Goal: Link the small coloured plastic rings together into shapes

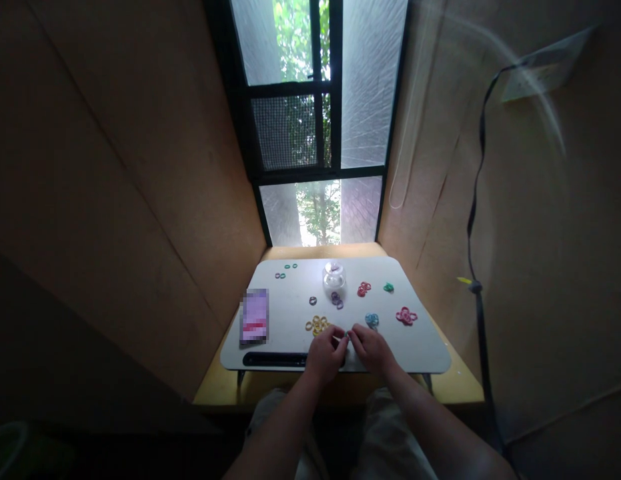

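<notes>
My left hand and my right hand meet at the near edge of a small white table. Both have their fingers pinched together around something tiny between them, too small to name. Just beyond the fingertips lie a cluster of yellow rings and a few blue rings. Further out sit purple rings, red rings, pink rings and a green ring.
A clear round container stands at the table's middle back. A purple card lies at the left, a black slot runs along the near edge. Small green rings sit at the far left. Brown walls close in on both sides; a window is ahead.
</notes>
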A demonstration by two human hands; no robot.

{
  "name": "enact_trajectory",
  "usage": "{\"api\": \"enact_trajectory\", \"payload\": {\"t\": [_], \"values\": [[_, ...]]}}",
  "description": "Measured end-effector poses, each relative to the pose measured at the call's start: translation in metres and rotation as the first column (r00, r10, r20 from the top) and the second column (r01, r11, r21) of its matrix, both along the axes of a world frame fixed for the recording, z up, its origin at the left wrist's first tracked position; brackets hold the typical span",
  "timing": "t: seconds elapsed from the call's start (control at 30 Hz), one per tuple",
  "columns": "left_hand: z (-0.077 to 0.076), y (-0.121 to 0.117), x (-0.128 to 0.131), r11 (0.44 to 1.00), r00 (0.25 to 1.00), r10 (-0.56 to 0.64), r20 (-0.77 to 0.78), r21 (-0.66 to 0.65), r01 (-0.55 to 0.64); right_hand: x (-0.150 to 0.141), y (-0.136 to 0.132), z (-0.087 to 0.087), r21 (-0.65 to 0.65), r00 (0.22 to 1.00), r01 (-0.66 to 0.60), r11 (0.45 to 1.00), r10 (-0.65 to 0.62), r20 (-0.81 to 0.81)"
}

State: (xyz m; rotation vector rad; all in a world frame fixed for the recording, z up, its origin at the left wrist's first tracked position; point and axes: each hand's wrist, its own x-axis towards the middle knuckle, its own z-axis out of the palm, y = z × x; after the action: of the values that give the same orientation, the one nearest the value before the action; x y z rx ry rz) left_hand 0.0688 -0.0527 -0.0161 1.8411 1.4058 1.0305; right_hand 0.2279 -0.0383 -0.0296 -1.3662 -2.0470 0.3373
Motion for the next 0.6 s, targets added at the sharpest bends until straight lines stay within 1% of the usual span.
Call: {"api": "enact_trajectory", "payload": {"t": [0.17, 0.37, 0.6], "values": [[-0.0003, 0.0007, 0.0008, 1.0, 0.999, -0.021, 0.039, -0.003, 0.021, 0.0006, 0.0006, -0.0015, 0.002, 1.0, -0.001, 1.0, 0.001, 0.0], [-0.0036, 0.001, 0.0011, 1.0, 1.0, 0.015, 0.001, 0.001, -0.015, -0.0004, 0.0003, -0.001, 0.009, 1.0, 0.003, 1.0, -0.003, 0.0], [-0.0017, -0.0012, -0.0006, 1.0, 0.999, 0.002, -0.041, 0.02, -0.001, -0.0007, 0.0002, -0.0022, 0.003, 0.999, 0.017, 1.0, -0.017, -0.03]]}}
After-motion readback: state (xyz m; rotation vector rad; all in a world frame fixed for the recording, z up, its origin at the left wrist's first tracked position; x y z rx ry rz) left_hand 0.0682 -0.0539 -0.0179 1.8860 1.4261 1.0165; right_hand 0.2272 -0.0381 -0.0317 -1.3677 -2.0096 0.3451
